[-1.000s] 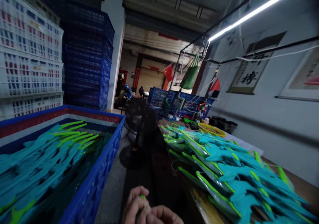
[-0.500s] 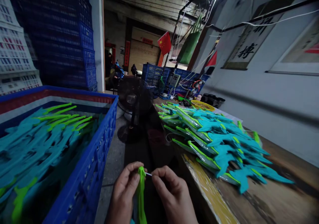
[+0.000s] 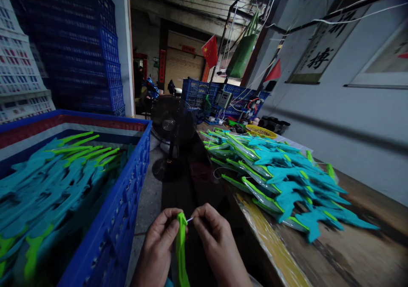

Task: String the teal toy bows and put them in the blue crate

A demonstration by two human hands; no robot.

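Observation:
My left hand [image 3: 161, 240] pinches the top end of a long lime-green plastic piece [image 3: 181, 253], with a bit of teal showing low beside it. From that top end a short white cord or thin stick [image 3: 190, 220] runs across to my right hand [image 3: 216, 240], which grips it between thumb and fingertips. Which of the two it is, I cannot make out. On the bench to the right lies a pile of teal-and-green plastic pieces [image 3: 264, 168], some with clear parts and thin white strings. Similar teal-and-green pieces [image 3: 57, 180] fill the crate at my left.
The blue crate [image 3: 135, 193] has a striped lining. A black fan [image 3: 168, 129] stands ahead on the floor. The wooden bench [image 3: 347, 253] has a taped front edge. Stacked crates [image 3: 110, 61] rise at the left; a yellow basin [image 3: 261, 131] sits behind the pile.
My right hand has risen slightly, and the white cord or stick now slants upward from the green piece. My left hand keeps its hold. The view has shifted a little.

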